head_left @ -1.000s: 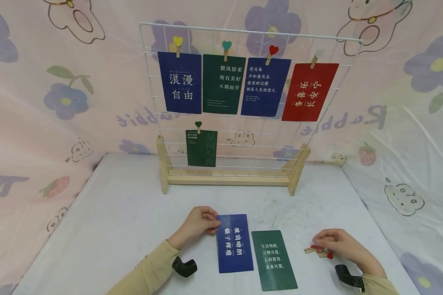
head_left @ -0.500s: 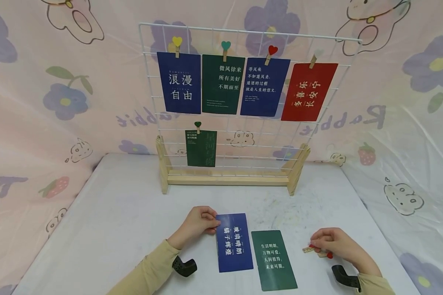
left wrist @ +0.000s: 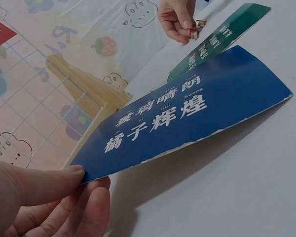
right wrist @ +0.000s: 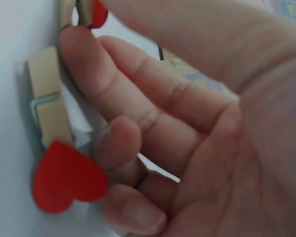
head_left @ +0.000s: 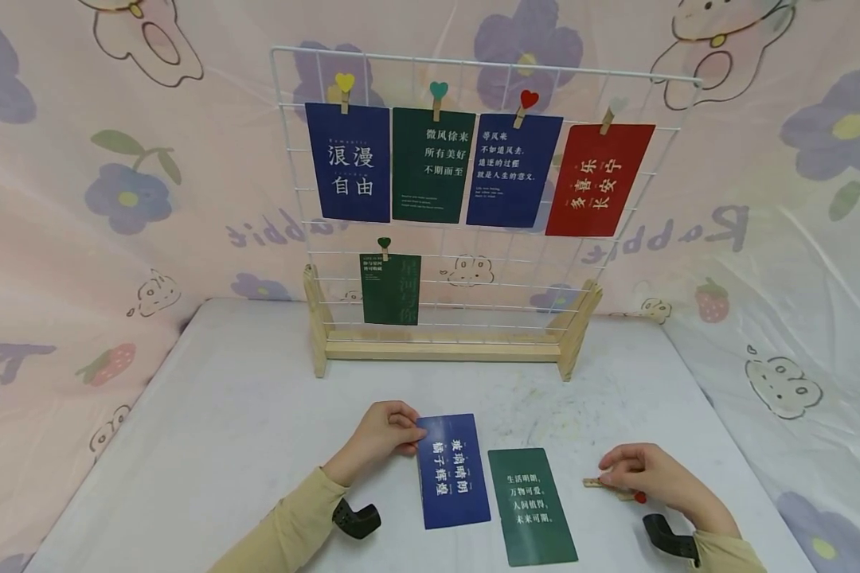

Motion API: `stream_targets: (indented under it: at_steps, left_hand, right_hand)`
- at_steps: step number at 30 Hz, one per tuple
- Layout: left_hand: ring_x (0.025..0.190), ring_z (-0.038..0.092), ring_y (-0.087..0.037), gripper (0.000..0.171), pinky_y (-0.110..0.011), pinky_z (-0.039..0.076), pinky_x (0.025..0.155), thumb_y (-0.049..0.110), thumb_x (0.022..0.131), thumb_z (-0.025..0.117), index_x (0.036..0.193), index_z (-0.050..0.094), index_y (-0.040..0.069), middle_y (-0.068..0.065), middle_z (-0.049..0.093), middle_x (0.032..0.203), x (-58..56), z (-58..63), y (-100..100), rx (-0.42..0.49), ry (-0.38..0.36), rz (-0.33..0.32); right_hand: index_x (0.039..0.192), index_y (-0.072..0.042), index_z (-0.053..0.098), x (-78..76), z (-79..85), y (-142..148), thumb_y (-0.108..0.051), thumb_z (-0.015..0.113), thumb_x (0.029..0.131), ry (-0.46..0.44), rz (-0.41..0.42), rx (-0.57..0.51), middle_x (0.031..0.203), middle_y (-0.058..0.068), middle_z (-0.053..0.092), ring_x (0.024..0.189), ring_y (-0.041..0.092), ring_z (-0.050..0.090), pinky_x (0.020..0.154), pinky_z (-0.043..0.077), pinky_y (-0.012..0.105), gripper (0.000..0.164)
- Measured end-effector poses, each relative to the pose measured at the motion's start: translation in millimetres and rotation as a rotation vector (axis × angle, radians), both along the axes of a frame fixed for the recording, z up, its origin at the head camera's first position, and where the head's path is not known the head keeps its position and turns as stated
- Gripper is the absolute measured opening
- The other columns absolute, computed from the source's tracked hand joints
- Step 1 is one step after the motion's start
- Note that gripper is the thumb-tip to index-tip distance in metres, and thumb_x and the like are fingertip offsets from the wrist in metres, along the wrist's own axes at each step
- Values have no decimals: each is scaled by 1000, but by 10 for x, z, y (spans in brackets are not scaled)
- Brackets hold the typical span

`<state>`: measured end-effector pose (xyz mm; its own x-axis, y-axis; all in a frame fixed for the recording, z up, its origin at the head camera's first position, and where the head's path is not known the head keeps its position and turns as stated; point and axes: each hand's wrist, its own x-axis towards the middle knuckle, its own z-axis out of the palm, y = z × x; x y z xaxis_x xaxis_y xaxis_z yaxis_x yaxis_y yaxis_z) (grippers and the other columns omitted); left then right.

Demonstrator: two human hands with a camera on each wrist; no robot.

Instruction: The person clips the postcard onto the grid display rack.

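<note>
My left hand pinches the upper left corner of a blue card between thumb and fingers. In the left wrist view this blue card is tilted, its near edge raised off the table. Beside it on the table lies a green card with white writing. My right hand pinches a wooden clothespin with a red heart, mostly hidden by the thumb in the right wrist view. A second red-heart clothespin lies on the table close to the curled fingers.
Behind the hands stands a white wire grid on a wooden base. Several cards hang from it by heart clothespins, including a red card and a small green card. Patterned cloth surrounds the white table.
The blue card has shifted very slightly left with my left hand. My right hand has moved a little left, and the clothespin in its fingers has turned, hiding its red heart in the head view.
</note>
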<state>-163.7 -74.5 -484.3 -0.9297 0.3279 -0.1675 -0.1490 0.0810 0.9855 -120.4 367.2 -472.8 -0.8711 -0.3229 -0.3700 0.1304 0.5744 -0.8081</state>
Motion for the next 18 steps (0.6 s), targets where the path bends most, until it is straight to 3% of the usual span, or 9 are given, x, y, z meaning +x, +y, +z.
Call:
stream_targets:
  at_steps: [9, 18]
  left_hand:
    - [61, 64, -16, 23, -37, 59, 63, -6, 81, 72, 97, 57, -11, -6, 63, 71, -3, -11, -2, -4, 5, -1]
    - [61, 64, -16, 21, -36, 59, 63, -8, 81, 70, 96, 57, -12, -6, 63, 71, -8, -50, -15, 11, 13, -6]
  right_hand:
    - [105, 4, 65, 12, 22, -29, -20, 74, 85, -26, 11, -38, 83, 9, 64, 63, 12, 52, 49, 44, 23, 33]
    - [102, 3, 63, -45, 3, -17, -14, 67, 91, -14, 44, -85, 82, 12, 62, 61, 13, 51, 49, 45, 25, 22]
